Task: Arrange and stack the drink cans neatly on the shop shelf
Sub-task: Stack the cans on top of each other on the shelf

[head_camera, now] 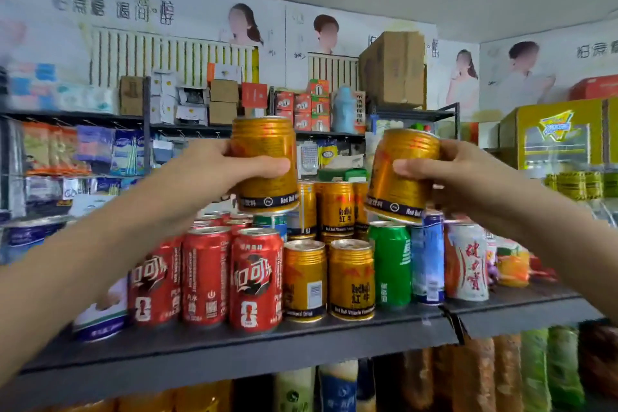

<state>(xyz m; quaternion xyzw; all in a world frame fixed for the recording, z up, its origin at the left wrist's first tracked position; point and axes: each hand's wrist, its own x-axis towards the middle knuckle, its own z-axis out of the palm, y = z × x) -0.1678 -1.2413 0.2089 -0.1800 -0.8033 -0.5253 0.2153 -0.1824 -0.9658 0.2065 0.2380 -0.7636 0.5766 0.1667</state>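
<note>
My left hand grips a gold Red Bull can upright, held above the red cola cans. My right hand grips a second gold can, tilted slightly left, above the green can and the blue can. On the dark shelf below stand two gold cans at the front, and more gold cans are stacked on a second tier behind them. A white and orange can stands at the right end of the row.
Bottles fill the level under the shelf. A white and blue tub sits left of the red cans. Snack packets lie at the shelf's right end. Behind stand further racks with boxes, and a yellow carton at the right.
</note>
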